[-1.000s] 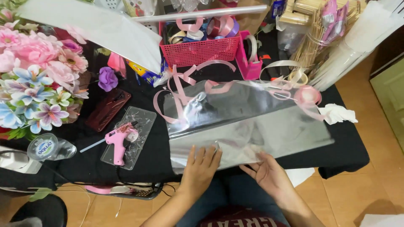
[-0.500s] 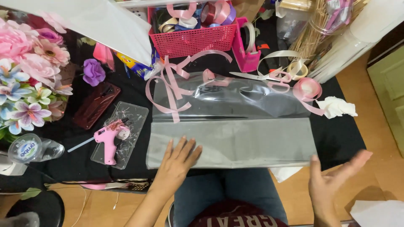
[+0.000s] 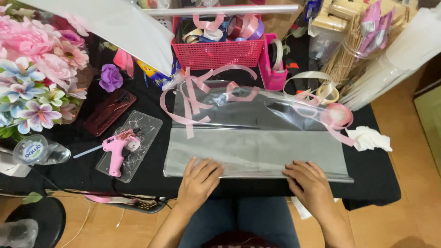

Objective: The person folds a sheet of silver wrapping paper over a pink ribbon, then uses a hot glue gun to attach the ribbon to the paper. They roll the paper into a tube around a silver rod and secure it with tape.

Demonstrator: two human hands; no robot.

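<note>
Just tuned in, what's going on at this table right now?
A person is working with a clear plastic sheet spread on a black table. The left hand and the right hand both lie flat on the sheet's near edge, fingers spread, gripping nothing. Pink ribbon trails over the sheet's far side, in front of a red basket of ribbon rolls. A pink glue gun rests on a clear tray to the left, beside artificial flowers.

Partly hidden and cut-off things around a craft table

Flowers [image 3: 32, 69] run off the frame at nine o'clock; the pink basket [image 3: 218, 53] hides most ribbon rolls; both forearms leave the frame at six o'clock.
</note>
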